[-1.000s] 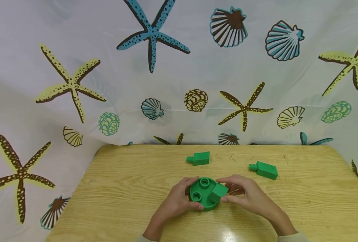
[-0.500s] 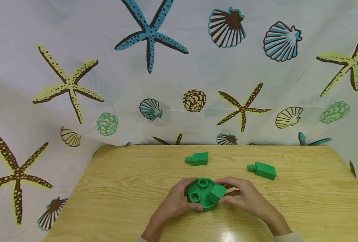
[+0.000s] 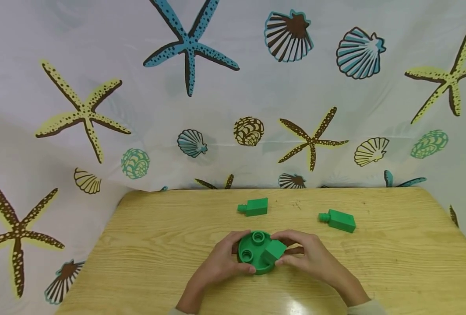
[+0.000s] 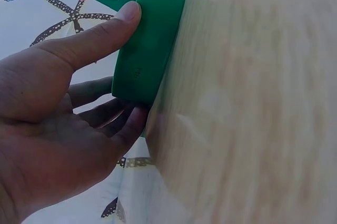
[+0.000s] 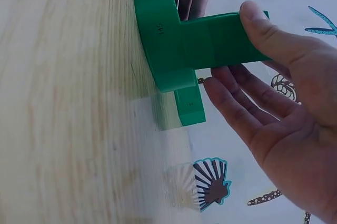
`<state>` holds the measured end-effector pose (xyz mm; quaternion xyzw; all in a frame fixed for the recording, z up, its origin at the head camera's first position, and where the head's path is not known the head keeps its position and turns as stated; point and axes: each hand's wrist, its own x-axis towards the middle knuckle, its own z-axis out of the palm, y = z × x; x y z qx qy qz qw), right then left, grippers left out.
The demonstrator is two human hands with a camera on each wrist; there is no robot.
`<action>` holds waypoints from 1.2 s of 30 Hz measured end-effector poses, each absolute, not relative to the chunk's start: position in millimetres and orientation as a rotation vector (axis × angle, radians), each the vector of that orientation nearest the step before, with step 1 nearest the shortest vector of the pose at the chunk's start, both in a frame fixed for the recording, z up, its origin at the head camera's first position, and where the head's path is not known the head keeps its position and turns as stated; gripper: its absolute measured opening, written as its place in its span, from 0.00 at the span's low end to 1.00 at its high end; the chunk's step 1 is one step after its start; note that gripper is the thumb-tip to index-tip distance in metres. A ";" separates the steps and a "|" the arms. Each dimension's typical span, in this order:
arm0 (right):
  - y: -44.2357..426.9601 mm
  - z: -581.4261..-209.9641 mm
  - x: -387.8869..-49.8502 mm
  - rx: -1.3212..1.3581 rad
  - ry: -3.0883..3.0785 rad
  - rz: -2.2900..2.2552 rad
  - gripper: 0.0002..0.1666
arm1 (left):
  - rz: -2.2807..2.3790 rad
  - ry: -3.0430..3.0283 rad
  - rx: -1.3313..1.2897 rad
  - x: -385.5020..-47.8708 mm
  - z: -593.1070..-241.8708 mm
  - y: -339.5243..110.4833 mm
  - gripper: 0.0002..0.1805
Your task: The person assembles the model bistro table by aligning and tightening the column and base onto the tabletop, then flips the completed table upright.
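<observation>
A round green base (image 3: 259,265) with a raised rim lies on the wooden table, two threaded round sockets showing at its left and back. My left hand (image 3: 222,259) grips its left side, thumb at the front rim; the left wrist view shows that thumb against the base's side (image 4: 150,39). A green rectangular block (image 3: 275,250) stands upright on the right part of the base, its lower end hidden. My right hand (image 3: 313,255) holds this block between thumb and fingers; in the right wrist view the thumb lies on the block (image 5: 221,39) near its outer end.
Behind the base, a green block with a threaded neck (image 3: 256,207) lies on the table (image 3: 158,245). Another such block (image 3: 341,220) lies further right. A white cloth (image 3: 225,105) printed with starfish and shells hangs behind the table's back edge.
The whole head view has shifted slightly, so hands, base and blocks all appear further left. Both hands keep their holds, and the held block looks much the same on the base.
</observation>
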<state>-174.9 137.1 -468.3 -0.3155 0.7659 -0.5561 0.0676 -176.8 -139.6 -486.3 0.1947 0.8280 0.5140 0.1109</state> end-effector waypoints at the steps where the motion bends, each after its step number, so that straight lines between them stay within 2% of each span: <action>1: 136.9 -468.0 -175.2 -0.945 2.307 -1.671 0.29 | 1.507 2.435 0.574 -176.8 -486.0 -139.9 0.50; 8: 143.0 -454.0 -176.6 -0.926 2.305 -1.578 0.31 | 1.399 2.502 0.598 -174.1 -476.3 -138.2 0.50; 13: 152.9 -439.5 -184.0 -0.916 2.437 -1.587 0.30 | 1.325 2.564 0.596 -169.1 -460.4 -129.9 0.43; 19: 150.5 -446.9 -212.5 -0.832 2.736 -1.552 0.29 | 1.374 2.623 0.676 -156.4 -446.0 -105.4 0.35; 24: 134.8 -452.8 -239.4 -0.891 2.797 -1.501 0.31 | 1.421 2.722 0.699 -148.7 -447.6 -83.9 0.31; 30: 112.3 -458.0 -267.3 -0.957 2.835 -1.289 0.31 | 1.518 2.796 0.590 -145.8 -453.6 -77.9 0.26; 36: 97.8 -465.4 -283.8 -0.939 2.828 -1.183 0.31 | 1.512 2.775 0.601 -145.9 -457.6 -76.0 0.25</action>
